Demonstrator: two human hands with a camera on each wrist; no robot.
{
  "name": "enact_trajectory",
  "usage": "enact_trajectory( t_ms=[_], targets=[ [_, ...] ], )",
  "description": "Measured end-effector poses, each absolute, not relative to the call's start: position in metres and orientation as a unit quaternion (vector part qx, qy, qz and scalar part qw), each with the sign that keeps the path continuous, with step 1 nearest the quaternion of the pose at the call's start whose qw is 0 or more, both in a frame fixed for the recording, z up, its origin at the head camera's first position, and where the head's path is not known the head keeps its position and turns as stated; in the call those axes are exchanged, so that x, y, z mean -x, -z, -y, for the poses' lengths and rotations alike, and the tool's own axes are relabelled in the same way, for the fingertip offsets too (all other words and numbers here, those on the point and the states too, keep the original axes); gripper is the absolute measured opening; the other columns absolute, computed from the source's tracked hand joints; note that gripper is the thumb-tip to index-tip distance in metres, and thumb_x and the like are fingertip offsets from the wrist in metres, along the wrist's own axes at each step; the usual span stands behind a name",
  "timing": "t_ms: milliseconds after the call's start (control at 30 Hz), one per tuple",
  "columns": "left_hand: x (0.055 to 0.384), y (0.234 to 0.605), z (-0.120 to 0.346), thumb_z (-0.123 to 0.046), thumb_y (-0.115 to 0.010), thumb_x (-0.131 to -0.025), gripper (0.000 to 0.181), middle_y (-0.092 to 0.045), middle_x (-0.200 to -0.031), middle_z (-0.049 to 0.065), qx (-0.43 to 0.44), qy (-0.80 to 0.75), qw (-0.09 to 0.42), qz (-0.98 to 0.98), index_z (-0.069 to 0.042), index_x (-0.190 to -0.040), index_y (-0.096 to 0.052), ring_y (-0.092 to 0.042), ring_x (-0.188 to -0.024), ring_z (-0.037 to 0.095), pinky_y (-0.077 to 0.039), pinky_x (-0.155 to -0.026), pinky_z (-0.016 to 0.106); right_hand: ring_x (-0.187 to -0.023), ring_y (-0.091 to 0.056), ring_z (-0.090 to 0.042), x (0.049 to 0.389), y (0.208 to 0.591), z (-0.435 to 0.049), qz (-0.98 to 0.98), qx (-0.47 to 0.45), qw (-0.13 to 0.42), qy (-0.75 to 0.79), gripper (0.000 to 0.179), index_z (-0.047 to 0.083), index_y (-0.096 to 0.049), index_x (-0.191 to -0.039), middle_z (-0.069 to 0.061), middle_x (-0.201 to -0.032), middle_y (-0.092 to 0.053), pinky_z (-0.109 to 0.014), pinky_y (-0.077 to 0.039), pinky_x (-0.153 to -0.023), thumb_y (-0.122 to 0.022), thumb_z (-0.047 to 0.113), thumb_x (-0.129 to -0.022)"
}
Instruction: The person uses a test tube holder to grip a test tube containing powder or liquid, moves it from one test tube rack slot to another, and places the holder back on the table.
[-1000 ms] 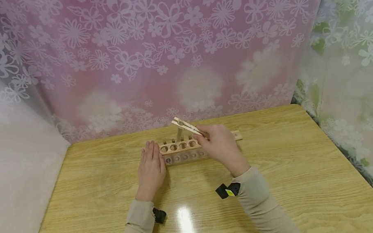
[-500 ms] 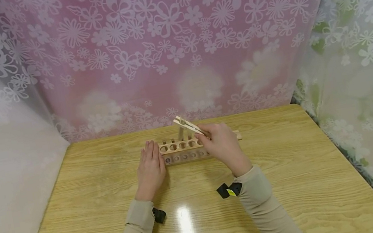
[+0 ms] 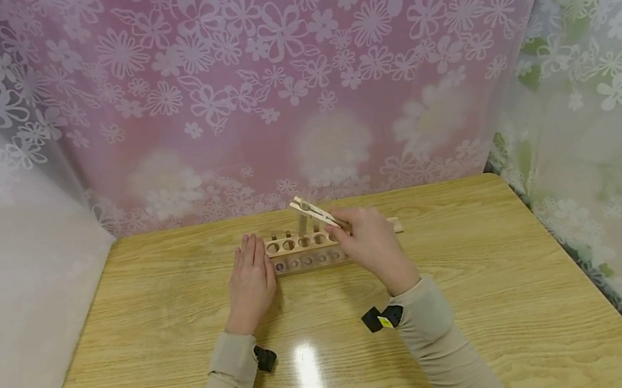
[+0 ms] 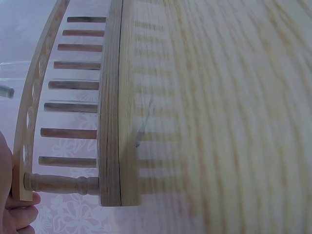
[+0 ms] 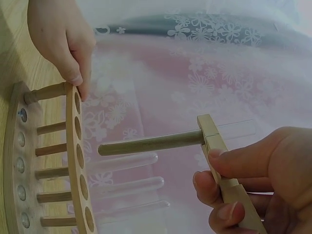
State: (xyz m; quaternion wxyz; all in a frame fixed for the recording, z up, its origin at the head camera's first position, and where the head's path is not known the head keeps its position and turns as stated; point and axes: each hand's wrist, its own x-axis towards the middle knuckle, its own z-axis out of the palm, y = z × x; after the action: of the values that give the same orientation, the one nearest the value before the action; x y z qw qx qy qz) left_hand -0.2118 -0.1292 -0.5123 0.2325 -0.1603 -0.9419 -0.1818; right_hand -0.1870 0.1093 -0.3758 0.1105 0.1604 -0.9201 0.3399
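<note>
My right hand [image 3: 375,244] pinches a wooden test tube clamp [image 5: 210,139] between thumb and fingers. The clamp's end is closed round a test tube [image 5: 151,144], olive-grey below the clamp and clear above. In the head view this tube hangs upright, close over the wooden test tube rack [image 3: 298,251]. At the rack's left end, my left hand [image 3: 252,284] holds the top board, its thumb and a finger showing there in the right wrist view. Behind the holes stand wooden pegs [image 4: 75,85]; several clear test tubes [image 5: 129,187] show there with rounded ends up.
The rack stands on a wood-grain table [image 3: 492,301], near its back edge. A pink flowered curtain [image 3: 290,73] hangs behind, with pale sheets on both sides. A black wrist camera [image 3: 383,317] sits at the right sleeve.
My right hand has shifted slightly right with the clamp and tube, and the clamp's tip has dipped a little. The left hand and the rack look the same.
</note>
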Motion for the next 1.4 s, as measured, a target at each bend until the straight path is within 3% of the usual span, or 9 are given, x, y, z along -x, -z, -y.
enact_trajectory(
  t_ms=[133, 500, 867, 1200, 1400],
  targets=[
    [0.212, 0.512, 0.129, -0.012, -0.041, -0.105, 0.043, -0.044, -0.146, 0.029, 0.156, 0.186, 0.229, 0.943, 0.012, -0.140, -0.048, -0.036, -0.141, 0.040, -0.027, -0.118, 0.051, -0.036, -0.030, -0.010, 0.187, 0.378, -0.108, 0.925, -0.153, 0.107, -0.330, 0.024, 0.007, -0.074, -0.116, -0.001, -0.066, -0.064, -0.023, -0.023, -0.036, -0.068, 0.015, -0.095],
    [0.212, 0.511, 0.129, -0.013, -0.038, -0.106, 0.044, -0.043, -0.147, 0.029, 0.154, 0.191, 0.221, 0.944, 0.012, -0.140, -0.047, -0.035, -0.141, 0.040, -0.022, -0.120, 0.049, -0.039, -0.034, -0.012, 0.192, 0.387, -0.107, 0.938, -0.146, 0.103, -0.297, 0.019, 0.008, -0.075, -0.110, 0.002, -0.058, -0.057, -0.025, -0.024, -0.038, -0.069, 0.018, -0.095],
    [0.210, 0.509, 0.128, -0.013, -0.040, -0.105, 0.044, -0.044, -0.146, 0.029, 0.156, 0.188, 0.227, 0.943, 0.012, -0.139, -0.049, -0.035, -0.141, 0.040, -0.021, -0.120, 0.048, -0.042, -0.040, -0.012, 0.194, 0.393, -0.105, 0.949, -0.139, 0.077, -0.274, 0.025, 0.009, -0.074, -0.117, -0.005, -0.079, -0.070, -0.025, -0.027, -0.039, -0.069, 0.021, -0.095],
    [0.211, 0.511, 0.129, -0.014, -0.041, -0.105, 0.044, -0.041, -0.148, 0.029, 0.156, 0.192, 0.217, 0.944, 0.012, -0.141, -0.046, -0.032, -0.143, 0.039, -0.020, -0.121, 0.048, -0.045, -0.040, -0.015, 0.200, 0.408, -0.103, 0.962, -0.141, 0.101, -0.210, 0.020, 0.016, -0.077, -0.109, 0.004, -0.062, -0.056, -0.027, -0.024, -0.043, -0.070, 0.028, -0.094],
    [0.211, 0.510, 0.129, -0.013, -0.041, -0.105, 0.044, -0.042, -0.148, 0.029, 0.160, 0.191, 0.222, 0.943, 0.012, -0.141, -0.046, -0.032, -0.143, 0.040, -0.020, -0.121, 0.048, -0.042, -0.036, -0.013, 0.201, 0.415, -0.102, 0.958, -0.145, 0.082, -0.235, 0.015, 0.012, -0.077, -0.103, 0.002, -0.055, -0.050, -0.025, -0.025, -0.040, -0.070, 0.023, -0.095]
  ],
)
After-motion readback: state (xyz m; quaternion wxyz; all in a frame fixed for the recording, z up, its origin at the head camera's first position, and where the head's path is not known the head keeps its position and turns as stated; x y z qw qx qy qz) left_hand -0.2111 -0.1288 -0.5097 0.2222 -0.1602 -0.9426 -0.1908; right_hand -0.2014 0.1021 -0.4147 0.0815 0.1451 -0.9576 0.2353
